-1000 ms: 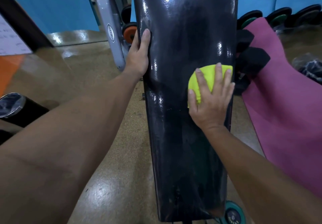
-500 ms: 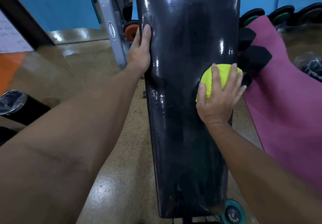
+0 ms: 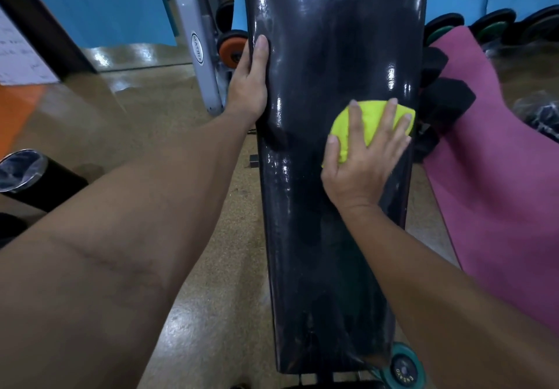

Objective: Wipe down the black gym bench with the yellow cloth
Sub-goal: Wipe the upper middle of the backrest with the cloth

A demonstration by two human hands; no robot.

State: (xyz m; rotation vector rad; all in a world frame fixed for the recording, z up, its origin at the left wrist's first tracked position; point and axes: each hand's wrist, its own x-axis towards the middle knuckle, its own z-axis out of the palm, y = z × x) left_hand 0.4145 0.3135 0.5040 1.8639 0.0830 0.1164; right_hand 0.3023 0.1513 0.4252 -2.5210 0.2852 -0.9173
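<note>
Right hand [image 3: 361,158] is spread flat, fingers splayed, palm pressing the yellow cloth [image 3: 370,122] down onto the black gym bench [image 3: 326,55]. I've got the cloth bunched under my fingers, sitting on the right half of the pad, close to its right edge, about midway along the length I can see. Left hand [image 3: 249,86] is over on the opposite side, fingers curled round the bench's left edge, thumb lying up along the top of the pad, gripping it firmly.

Bench pad runs straight away from me, long and glossy, with bright light spots shining off its far half. Its near end sits low in my view, a teal-rimmed weight plate [image 3: 403,369] peeking out just beside the near right corner.

Looking wider: a pink mat [image 3: 499,176] lies along the right of the bench, with black hex dumbbells [image 3: 447,101] between the mat and the pad. On the left, a grey machine frame [image 3: 198,52] with lettering stands just beyond my left hand, an orange weight [image 3: 230,49] right beside it. Speckled tan floor [image 3: 211,298] underneath, blue wall [image 3: 90,4] at the back, and a black bin [image 3: 27,173] at far left.
</note>
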